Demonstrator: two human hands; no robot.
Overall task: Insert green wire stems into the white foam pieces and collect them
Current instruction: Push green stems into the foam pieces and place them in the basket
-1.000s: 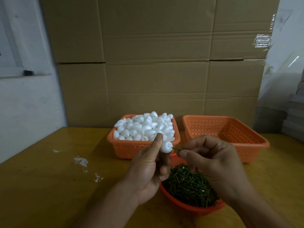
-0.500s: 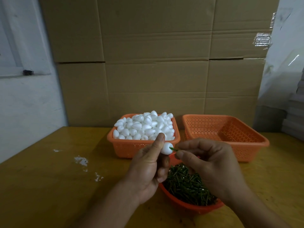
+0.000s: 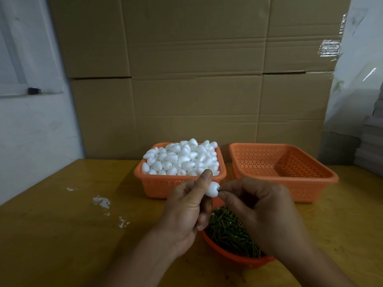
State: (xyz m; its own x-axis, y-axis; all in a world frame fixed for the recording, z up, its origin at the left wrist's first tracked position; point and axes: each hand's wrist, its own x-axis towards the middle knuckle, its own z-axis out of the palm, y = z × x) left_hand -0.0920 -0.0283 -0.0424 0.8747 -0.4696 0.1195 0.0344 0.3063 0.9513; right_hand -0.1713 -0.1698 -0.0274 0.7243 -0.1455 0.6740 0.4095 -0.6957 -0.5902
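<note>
Driven deeper since earlier, wire stem (image 3: 218, 190) nearly hidden between right hand (image 3: 263, 212) pinch and left hand (image 3: 186, 212)-gripped foam piece (image 3: 211, 189).

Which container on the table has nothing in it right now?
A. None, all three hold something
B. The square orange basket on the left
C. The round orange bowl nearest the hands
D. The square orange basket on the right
D: the right basket shows only its bare perforated floor, while the left basket is heaped with white foam pieces and the round bowl holds green wire stems.
</note>
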